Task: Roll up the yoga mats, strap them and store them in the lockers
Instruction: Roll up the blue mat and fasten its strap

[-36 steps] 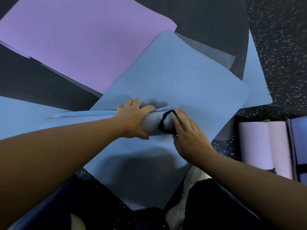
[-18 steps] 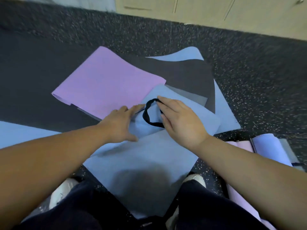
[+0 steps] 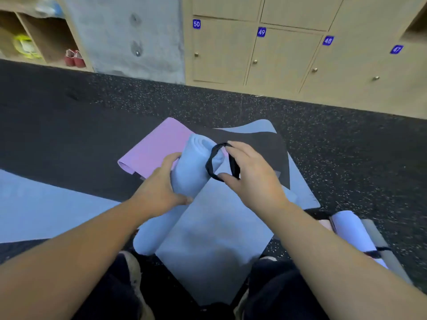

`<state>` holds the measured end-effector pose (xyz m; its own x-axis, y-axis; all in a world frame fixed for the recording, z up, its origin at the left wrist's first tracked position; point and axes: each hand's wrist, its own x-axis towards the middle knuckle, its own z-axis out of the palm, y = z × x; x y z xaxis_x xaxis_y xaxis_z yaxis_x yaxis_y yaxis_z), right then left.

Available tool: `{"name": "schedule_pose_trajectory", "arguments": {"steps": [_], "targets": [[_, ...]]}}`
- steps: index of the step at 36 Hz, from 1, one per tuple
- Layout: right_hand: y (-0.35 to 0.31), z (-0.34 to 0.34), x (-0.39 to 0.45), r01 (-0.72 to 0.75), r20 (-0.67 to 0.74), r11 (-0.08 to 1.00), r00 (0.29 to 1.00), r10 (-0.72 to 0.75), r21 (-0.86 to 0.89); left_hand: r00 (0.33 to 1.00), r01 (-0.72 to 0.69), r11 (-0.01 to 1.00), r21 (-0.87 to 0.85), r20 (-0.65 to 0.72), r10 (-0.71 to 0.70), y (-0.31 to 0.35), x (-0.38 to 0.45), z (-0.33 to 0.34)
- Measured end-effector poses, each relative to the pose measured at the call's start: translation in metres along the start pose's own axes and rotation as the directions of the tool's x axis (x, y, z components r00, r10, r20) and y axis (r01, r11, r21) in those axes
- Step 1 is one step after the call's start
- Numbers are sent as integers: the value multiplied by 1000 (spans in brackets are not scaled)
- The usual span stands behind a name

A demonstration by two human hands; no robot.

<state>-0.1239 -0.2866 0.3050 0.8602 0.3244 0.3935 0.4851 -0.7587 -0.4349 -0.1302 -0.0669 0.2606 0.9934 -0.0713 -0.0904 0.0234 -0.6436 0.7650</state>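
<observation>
A rolled light-blue yoga mat [image 3: 191,167] is lifted off the floor, its far end tilted up and away from me. My left hand [image 3: 161,188] grips the roll around its middle. My right hand [image 3: 249,174] holds a black elastic strap loop [image 3: 213,163] stretched open beside the roll's far end, touching it. Beneath lie flat mats: a blue one [image 3: 219,239], a purple one [image 3: 152,151] and a black one [image 3: 265,144]. Wooden lockers [image 3: 277,54] numbered 47 to 50 stand shut along the far wall.
Rolled and strapped mats [image 3: 355,236] lie on the floor at my right. Another flat blue mat [image 3: 46,204] spreads at the left. Open cubbies [image 3: 46,35] with red shoes stand at the far left beside a concrete pillar [image 3: 138,38]. My knees and shoes fill the bottom edge.
The view has tilted up, so the lockers now show. The blue roll was lifted from the floor and its end raised; the strap loop stays in my right hand at that end.
</observation>
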Motion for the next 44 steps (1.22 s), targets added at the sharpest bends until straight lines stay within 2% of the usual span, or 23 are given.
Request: {"name": "schedule_pose_trajectory", "arguments": {"steps": [5, 9, 16, 19, 21, 23, 31, 38, 44], "targets": [[-18, 6, -17, -55, -20, 998, 998, 54, -6, 999, -34, 993, -114, -31, 30, 3, -24, 12], [-23, 13, -28, -123, 18, 992, 992, 124, -27, 999, -41, 982, -185, -43, 34, 3, -27, 26], [-18, 21, -25, -212, -46, 928, 977, 208, -307, 999, -47, 987, -154, -16, 45, -12, -17, 53], [-22, 26, -23, -135, 90, 930, 980, 176, -341, 999, -27, 994, -106, 32, 31, -21, -14, 59], [-22, 28, -24, -105, 244, 949, 953, 181, -296, 997, -20, 996, -82, 68, 25, -27, -14, 62], [-23, 30, -25, -110, 300, 963, 936, 184, -246, 996, -18, 997, -75, 85, 24, -32, -14, 65], [-23, 41, -25, -95, 374, 964, 909, 185, -247, 995, -30, 996, -81, 91, 37, -47, -14, 67], [-17, 58, -31, -136, 408, 976, 892, 196, -171, 991, -15, 999, -47, 135, 21, -55, -17, 71], [-15, 67, -30, -147, 371, 983, 911, 179, -112, 992, -38, 995, -96, 117, 49, -57, -18, 68]]}}
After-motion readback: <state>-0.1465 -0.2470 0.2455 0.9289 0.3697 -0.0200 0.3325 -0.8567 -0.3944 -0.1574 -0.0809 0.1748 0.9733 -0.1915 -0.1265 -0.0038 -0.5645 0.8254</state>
